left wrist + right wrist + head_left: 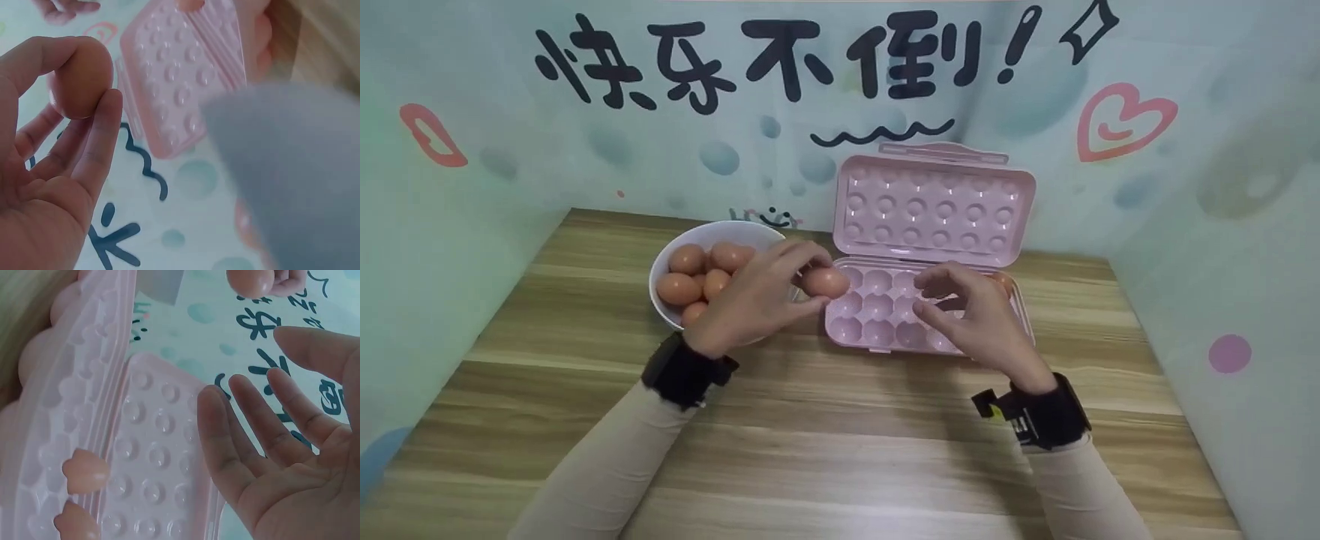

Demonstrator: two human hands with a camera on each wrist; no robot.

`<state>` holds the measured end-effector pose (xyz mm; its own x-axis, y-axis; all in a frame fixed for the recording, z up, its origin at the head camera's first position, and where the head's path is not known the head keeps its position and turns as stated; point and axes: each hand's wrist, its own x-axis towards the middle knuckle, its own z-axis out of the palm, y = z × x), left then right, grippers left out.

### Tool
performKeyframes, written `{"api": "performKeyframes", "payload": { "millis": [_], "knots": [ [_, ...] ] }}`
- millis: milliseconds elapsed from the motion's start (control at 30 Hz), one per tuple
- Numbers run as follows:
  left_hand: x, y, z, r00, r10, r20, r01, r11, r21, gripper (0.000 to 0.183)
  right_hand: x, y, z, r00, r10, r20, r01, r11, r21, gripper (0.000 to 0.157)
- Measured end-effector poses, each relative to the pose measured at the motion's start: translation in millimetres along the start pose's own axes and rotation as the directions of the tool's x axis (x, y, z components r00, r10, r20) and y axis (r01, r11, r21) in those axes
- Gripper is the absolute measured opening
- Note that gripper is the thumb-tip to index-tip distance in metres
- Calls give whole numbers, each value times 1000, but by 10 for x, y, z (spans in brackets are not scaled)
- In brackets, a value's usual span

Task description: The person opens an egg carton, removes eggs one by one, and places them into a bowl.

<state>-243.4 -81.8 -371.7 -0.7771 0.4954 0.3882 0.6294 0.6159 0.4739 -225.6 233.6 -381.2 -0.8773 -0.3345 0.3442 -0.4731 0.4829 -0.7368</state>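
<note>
A brown egg (826,283) is pinched between the thumb and fingers of my left hand (754,300), just over the left edge of the pink egg box (877,306). In the left wrist view, thumb and fingertips meet the sides of that egg (84,79). Over the right part of the box hovers my right hand (986,319), fingers loosely bent and holding nothing. The right wrist view shows two eggs in the box, one egg (85,472) above another egg (77,521). My right hand hides part of the cups in the head view.
A white bowl (655,296) with several brown eggs (678,289) stands left of the box, partly behind my left hand. The box's dimpled lid (930,206) stands raised against the printed backdrop (660,165). All rests on a wood-grain table (810,450).
</note>
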Motion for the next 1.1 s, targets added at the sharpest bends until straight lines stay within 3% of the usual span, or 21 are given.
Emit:
{"api": "performKeyframes", "payload": {
  "millis": [200,367,700,1000,1100],
  "knots": [
    [200,-195,-394,995,-80,60,78,996,32,34,14,32,-84,999,-12,-37,11,1000,-23,25],
    [353,-386,-544,980,-151,130,146,988,50,31,1,21,-128,1000,7,-21,-8,1000,-19,26],
    [492,-759,-460,942,-237,238,194,962,193,22,-15,50,-133,1000,0,-1,0,999,-44,23],
    [530,-821,-374,894,-325,308,275,942,193,19,-11,69,-157,1000,-9,-15,9,999,-32,22],
    [543,-828,-349,890,-333,312,279,938,204,17,-17,70,-161,1000,0,-14,0,1000,-20,23]
  ]
}}
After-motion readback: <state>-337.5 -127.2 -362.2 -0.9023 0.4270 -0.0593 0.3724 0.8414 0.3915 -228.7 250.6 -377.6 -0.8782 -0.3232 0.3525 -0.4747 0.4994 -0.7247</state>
